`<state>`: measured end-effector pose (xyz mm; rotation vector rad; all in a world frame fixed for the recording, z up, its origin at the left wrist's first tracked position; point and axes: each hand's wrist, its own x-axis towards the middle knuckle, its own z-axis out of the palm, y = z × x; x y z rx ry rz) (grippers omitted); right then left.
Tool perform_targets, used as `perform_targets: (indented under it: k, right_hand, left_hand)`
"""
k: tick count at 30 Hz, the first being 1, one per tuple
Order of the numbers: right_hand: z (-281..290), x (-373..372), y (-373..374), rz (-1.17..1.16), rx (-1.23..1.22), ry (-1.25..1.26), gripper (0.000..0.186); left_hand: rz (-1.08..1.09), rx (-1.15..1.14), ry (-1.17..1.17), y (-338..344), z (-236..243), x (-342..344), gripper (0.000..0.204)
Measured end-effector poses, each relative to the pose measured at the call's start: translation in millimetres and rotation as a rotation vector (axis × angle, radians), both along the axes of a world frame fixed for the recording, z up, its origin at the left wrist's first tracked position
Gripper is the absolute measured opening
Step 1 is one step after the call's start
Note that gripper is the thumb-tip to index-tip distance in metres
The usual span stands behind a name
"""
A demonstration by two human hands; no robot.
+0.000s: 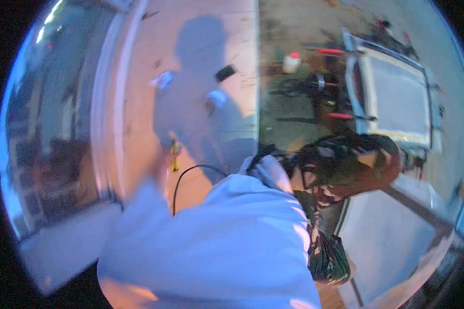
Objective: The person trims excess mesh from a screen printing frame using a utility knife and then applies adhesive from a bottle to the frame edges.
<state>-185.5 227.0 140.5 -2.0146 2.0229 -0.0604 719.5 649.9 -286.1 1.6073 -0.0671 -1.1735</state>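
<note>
blurred view downward over the wearer's pale blue sleeve [227, 232], which fills the lower centre. neither of the wearer's own hands is visible, so whether they are open, closed or holding anything cannot be told. nearest the sleeve, a thin black cable [188, 175] curves over the orange floor [201, 41]; just right, a second person in camouflage clothing [340, 165] bends toward a white frame [392, 92]. the step appears to be repositioning; any next move calls first for the hands to come into view.

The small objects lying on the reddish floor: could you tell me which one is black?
The small black rectangular object, farthest right by the floor's colour change; the other two are pale bluish-white.
</note>
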Motion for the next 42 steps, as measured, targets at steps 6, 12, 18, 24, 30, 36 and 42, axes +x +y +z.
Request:
perform_targets:
  k: [6,12,18,24,30,36,42]
  right_hand:
    - [73,-38,68,-0.134,-0.126,0.148,0.037]
    - [121,-74,126,-0.282,-0.137,0.140,0.038]
    - [133,-8,133,-0.251,-0.263,-0.167,0.047]
    - [129,15,150,-0.288,-0.321,-0.032,0.049]
    - [134,31,181,-0.330,-0.380,-0.027,0.087]
    - [140,73,231,-0.632,-0.075,0.212,0.135]
    - [110,62,185,-0.555,-0.585,0.498,0.062]
  left_hand:
    - [-0.865,0.817,-0.776,-79,3,-22,0.055]
    - [-0.520,0.076,-0.685,-304,66,19,0.033]
    - [-0.736,-0.531,-0.673,-571,282,-290,0.030]
    - [-1.386,-1.278,-0.679,-583,432,-591,0.059]
    - [-1.317,-1.701,-0.449,-569,457,-692,0.040]
    - [-1.477,-1.676,-0.299,-586,464,-701,0.016]
    - [-1.540,-1.429,-0.190,-599,467,-713,0.014]
